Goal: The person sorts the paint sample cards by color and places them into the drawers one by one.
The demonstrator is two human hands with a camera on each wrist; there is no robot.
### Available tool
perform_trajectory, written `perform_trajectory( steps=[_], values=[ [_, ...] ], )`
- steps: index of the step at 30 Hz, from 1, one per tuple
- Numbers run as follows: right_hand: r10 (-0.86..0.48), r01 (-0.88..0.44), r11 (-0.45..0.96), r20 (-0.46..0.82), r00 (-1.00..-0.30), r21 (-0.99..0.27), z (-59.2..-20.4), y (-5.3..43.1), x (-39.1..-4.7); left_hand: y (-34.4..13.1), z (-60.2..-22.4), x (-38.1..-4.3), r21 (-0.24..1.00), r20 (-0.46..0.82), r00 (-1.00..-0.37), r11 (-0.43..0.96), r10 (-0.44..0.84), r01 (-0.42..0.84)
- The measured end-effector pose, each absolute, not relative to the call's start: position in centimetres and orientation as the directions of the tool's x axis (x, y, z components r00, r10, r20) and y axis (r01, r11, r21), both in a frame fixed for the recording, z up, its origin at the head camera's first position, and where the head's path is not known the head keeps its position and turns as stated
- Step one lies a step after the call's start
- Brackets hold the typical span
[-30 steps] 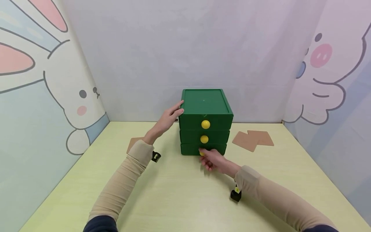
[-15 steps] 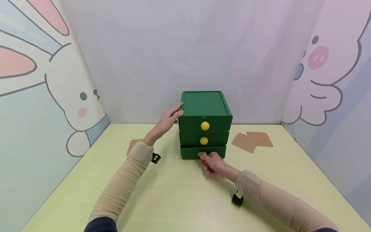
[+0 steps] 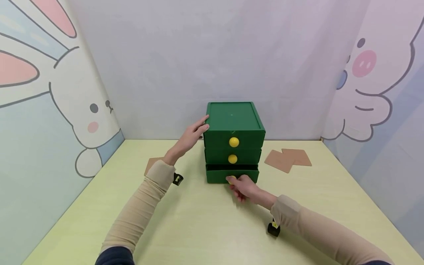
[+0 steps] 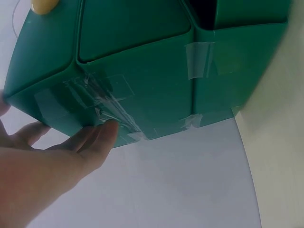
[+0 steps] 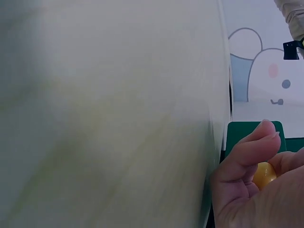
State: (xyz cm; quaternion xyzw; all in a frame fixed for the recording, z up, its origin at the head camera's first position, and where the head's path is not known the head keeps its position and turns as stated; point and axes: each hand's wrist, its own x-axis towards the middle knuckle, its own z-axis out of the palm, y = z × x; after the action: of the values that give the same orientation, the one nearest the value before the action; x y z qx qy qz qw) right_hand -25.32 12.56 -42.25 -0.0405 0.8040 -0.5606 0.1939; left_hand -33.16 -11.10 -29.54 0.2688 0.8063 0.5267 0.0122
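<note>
A green cabinet of three stacked drawers (image 3: 235,117) stands near the back wall, a yellow ball knob on each drawer. Its bottom drawer (image 3: 216,176) is pulled partway out, with a dark gap showing above its front. My right hand (image 3: 245,187) pinches that drawer's yellow knob (image 5: 264,175) between thumb and fingers. Against the cabinet's left side and upper edge rests my left hand (image 3: 189,138), its fingers spread and fairly straight. In the left wrist view, clear tape (image 4: 199,59) joins the drawer units along the side.
Two brown cards (image 3: 279,161) overlap on the table right of the cabinet. Another brown card (image 3: 152,164) lies at the left, partly behind the left forearm. Black wrist cameras hang under both sleeves. Printed cartoon walls enclose the pale table (image 3: 198,228).
The bottom drawer has slid out toward me from fully closed, drawn along with my right hand on its knob. My left hand has stayed on the cabinet's side.
</note>
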Motion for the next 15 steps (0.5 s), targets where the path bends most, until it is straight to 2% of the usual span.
perform_trajectory(
  steps=[15],
  values=[
    [-0.319,0.117,0.415,-0.265,-0.91,-0.902,-41.74,13.49,-25.02,-11.26,-29.92,-33.64,0.861,0.269,-0.856,0.288,0.442,0.419]
  ],
)
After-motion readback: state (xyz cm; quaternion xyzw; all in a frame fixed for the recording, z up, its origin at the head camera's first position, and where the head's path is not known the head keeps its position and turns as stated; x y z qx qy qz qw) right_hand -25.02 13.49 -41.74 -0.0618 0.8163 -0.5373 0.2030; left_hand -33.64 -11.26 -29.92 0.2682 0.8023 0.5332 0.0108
